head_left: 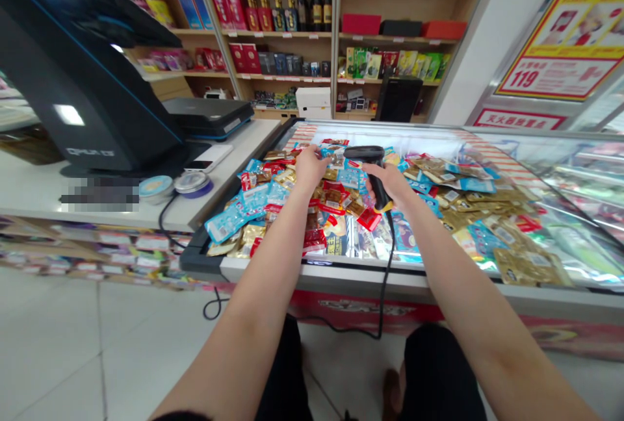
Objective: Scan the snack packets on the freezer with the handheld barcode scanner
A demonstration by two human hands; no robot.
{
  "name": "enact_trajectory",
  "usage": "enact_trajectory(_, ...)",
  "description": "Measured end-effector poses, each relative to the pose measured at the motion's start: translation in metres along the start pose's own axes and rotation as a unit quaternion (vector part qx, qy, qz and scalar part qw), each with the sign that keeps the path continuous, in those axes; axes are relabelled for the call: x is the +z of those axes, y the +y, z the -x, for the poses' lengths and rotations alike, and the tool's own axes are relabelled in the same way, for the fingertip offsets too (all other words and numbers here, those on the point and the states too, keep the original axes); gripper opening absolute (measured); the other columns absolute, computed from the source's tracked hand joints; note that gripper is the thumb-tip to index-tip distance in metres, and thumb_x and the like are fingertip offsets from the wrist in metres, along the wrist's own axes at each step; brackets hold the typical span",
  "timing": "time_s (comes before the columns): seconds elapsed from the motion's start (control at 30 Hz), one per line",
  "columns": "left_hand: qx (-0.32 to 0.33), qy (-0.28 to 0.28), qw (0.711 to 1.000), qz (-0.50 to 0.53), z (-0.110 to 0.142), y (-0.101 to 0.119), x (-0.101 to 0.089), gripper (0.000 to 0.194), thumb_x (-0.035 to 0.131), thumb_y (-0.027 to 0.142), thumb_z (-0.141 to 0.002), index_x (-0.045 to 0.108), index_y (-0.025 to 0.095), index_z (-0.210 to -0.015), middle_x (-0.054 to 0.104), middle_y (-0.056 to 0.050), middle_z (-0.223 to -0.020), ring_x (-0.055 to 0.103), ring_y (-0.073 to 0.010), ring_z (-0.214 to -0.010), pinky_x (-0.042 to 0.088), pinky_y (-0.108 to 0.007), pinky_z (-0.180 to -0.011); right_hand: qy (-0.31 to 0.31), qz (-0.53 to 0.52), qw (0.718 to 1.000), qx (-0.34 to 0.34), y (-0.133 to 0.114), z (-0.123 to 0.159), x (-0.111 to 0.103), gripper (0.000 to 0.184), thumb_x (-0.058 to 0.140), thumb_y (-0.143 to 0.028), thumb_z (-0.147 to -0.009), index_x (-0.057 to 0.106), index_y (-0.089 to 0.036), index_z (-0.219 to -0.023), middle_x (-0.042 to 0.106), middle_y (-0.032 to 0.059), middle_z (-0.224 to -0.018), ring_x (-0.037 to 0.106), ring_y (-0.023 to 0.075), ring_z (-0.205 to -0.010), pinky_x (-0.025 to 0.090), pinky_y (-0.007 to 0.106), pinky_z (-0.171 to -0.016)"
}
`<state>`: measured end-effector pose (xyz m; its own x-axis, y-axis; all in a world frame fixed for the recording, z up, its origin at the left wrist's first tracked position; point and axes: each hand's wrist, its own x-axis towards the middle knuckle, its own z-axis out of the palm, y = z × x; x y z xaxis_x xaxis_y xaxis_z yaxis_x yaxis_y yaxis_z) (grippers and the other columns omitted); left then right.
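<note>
A chest freezer [316, 269] with a glass-lit interior holds a heaped pile of small snack packets [331, 203] in blue, red and gold wrappers. My left hand [309, 169] rests on the far part of the pile, its fingers down among the packets; I cannot tell whether they pinch one. My right hand [387, 184] is shut around the grip of a black handheld barcode scanner [364, 156], which points down over the packets. The scanner's black cable [390, 265] drops over the freezer's front edge.
To the left stands a white counter [49, 193] with a dark checkout terminal [73, 70], a black device [209, 115], a phone [202, 164] and round tins [156, 188]. Wooden shelves [273, 31] of boxed goods and bottles stand behind the freezer.
</note>
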<state>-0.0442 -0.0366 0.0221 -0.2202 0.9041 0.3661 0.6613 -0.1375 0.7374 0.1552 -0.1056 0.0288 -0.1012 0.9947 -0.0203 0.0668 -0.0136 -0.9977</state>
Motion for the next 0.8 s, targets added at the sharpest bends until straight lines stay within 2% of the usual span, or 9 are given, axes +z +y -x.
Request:
enact_trajectory(0.2,-0.013,-0.006,1.000,-0.026,-0.0014,-0.0007,0.0014,0.018,0.074,0.026,-0.073,0.066,0.020,-0.087,0.071,-0.003,-0.089,0.066,-0.0199,-0.087,0.047,-0.031,-0.085,-0.004,-0.018,1.000,0.008,0.0051,-0.0048,-0.0030,0.033,0.066,-0.039,-0.081,0.054,-0.019,-0.059,0.058,0.0023,-0.046,0.050,0.0125,-0.032,0.041,0.023,-0.031)
enact_trajectory(0.8,0.007,0.001,0.999,-0.038,0.0001,-0.0002,0.0035,0.018,0.075,0.027,-0.072,0.067,0.019,-0.087,0.070,-0.003,-0.086,0.064,-0.0199,-0.085,0.046,-0.030,-0.080,-0.020,-0.022,0.999,0.028,0.0034,-0.0018,-0.0055,0.029,0.063,-0.037,-0.085,0.056,-0.019,-0.063,0.057,0.0012,-0.048,0.050,0.0135,-0.033,0.042,0.025,-0.031)
